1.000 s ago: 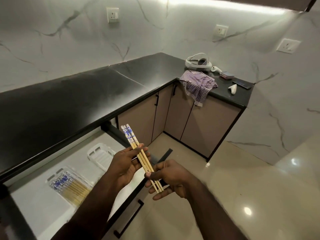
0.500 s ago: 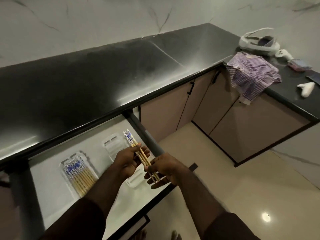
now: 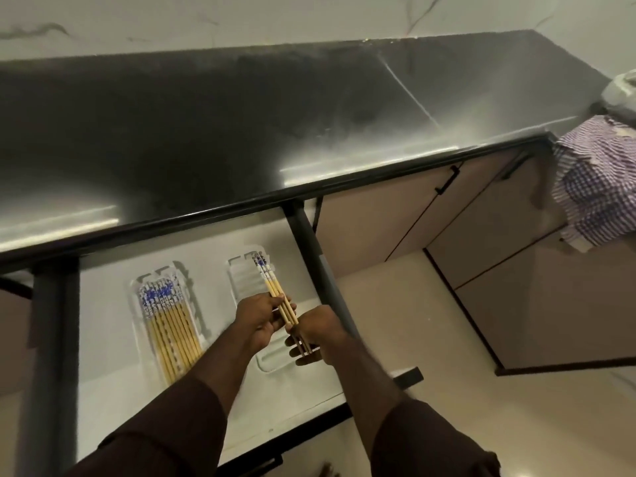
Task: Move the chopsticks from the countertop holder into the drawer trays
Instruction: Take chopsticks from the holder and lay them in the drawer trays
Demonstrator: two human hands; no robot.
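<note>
Both my arms reach over open drawer [image 3: 103,390]. Left hand [image 3: 261,316] pinches chopsticks [image 3: 275,290] mid-shaft, fingers curled; right hand [image 3: 315,333] grips plain ends, palm down. Patterned tips lie over right tray [image 3: 241,280]. Left tray [image 3: 137,339] already holds more chopsticks.

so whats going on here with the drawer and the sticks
A person is holding a small bundle of chopsticks in both hands, left hand near the middle and right hand at the plain ends, over the right-hand tray in the open drawer. The left tray already holds a row of chopsticks. The held bundle is not yet laid down.
</note>
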